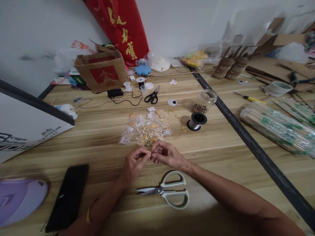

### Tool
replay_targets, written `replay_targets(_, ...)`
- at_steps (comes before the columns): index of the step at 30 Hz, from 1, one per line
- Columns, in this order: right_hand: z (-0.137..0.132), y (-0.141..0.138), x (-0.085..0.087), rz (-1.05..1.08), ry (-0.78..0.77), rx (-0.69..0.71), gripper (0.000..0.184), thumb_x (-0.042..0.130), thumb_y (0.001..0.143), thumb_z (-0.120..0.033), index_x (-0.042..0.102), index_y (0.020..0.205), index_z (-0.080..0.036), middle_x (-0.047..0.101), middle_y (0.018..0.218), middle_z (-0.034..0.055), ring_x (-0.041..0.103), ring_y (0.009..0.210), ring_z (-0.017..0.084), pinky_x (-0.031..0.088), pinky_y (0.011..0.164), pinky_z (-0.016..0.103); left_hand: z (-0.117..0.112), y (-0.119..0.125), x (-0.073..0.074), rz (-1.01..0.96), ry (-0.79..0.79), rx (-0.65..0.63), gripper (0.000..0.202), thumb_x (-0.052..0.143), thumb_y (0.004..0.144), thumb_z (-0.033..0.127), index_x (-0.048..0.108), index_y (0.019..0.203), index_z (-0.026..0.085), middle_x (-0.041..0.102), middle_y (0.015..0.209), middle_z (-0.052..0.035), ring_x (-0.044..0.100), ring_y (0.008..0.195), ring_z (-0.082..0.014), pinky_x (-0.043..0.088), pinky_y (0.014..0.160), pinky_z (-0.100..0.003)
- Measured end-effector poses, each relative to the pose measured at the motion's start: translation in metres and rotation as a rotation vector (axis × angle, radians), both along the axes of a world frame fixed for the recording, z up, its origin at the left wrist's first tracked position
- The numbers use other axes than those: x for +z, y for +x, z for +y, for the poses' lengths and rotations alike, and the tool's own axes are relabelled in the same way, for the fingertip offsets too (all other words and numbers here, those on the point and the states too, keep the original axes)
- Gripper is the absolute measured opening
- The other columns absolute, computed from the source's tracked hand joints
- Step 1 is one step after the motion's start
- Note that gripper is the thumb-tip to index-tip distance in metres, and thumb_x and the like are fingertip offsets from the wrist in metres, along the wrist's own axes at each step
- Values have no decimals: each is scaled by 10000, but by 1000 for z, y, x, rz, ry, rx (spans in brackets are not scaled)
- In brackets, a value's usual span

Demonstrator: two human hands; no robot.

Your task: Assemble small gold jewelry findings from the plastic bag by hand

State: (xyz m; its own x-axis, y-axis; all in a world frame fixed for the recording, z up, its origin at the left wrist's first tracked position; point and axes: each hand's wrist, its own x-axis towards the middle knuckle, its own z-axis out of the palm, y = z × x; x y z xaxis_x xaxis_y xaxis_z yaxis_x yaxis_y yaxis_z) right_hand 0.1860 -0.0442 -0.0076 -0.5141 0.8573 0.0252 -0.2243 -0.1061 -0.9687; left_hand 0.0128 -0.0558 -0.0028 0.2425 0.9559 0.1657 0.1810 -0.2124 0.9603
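Note:
My left hand (pixel 135 163) and my right hand (pixel 166 154) meet fingertip to fingertip over the wooden table (pixel 224 145). Both pinch something tiny that I cannot make out. Just beyond them lies a heap of small clear bags with gold and silver findings (pixel 146 128). White-handled scissors (pixel 167 193) lie open below my right wrist. A spool of clear thread (pixel 197 121) and a jar of beads (pixel 204 101) stand further back to the right.
A black phone (pixel 68 197) lies at the lower left, beside a purple object (pixel 13 198). Black scissors (pixel 152 96), a cardboard box (pixel 102 71) and small spools sit at the back. Bundled sticks in plastic (pixel 279 129) lie right, past a dark strip (pixel 250 136).

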Motion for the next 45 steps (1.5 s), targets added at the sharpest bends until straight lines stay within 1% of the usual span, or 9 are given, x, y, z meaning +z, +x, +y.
replay_targets(5,-1,1,-3,-159,168,-52,250,600,839,-391,540,860,-149,569,662,-16,532,582,86,432,544,196,0,-1,-2,43,-70,23,124,607,780,223,618,695,135,588,650,-7,557,624,-110,443,603,-202)
replay_targets(11,1,8,0,-461,474,-137,125,540,880,-266,596,863,-155,618,743,17,548,661,113,423,595,212,1,0,-1,53,-126,38,144,621,767,254,642,697,131,615,618,-10,578,593,-114,460,591,-204)
replay_targets(15,0,10,-2,-534,610,-148,129,497,904,-247,589,869,-163,627,790,42,563,694,130,445,639,233,2,0,-3,62,-129,36,157,623,776,274,655,723,130,634,634,-17,593,602,-123,478,601,-213)
replay_targets(19,-1,9,-7,-585,759,-160,131,450,929,-230,568,929,-172,627,824,61,580,738,147,458,691,253,3,0,-9,75,-131,28,165,612,786,279,657,735,128,641,643,-23,599,613,-128,487,608,-218)
replay_targets(29,-4,10,-5,-805,981,-151,163,389,951,-213,539,907,-165,609,812,71,574,729,152,442,670,250,1,3,-10,121,-117,77,148,615,767,254,650,702,126,644,609,-16,606,570,-126,485,574,-211)
replay_targets(33,-5,10,-5,-845,1006,-154,168,383,949,-214,529,883,-162,603,792,75,566,700,154,423,636,251,1,3,-13,149,-85,84,133,614,763,244,653,701,132,645,611,-11,601,562,-123,482,562,-207)
replay_targets(37,-5,9,-6,-819,972,-146,157,379,946,-211,515,888,-158,601,787,83,564,697,166,419,631,261,1,3,-12,136,-92,67,135,612,766,244,657,705,132,647,623,-15,608,577,-126,492,572,-209)
replay_targets(39,-4,9,-6,-767,919,-143,134,398,936,-208,512,883,-164,598,780,72,559,689,158,419,632,254,1,3,-11,109,-116,65,136,620,761,249,657,707,130,651,632,-17,613,576,-127,500,571,-211)
replay_targets(45,-2,8,-4,-613,662,-126,96,462,901,-205,535,851,-168,569,694,2,503,580,100,387,558,197,3,2,-9,70,-173,52,152,631,749,270,661,709,127,645,603,-13,608,553,-127,505,555,-213)
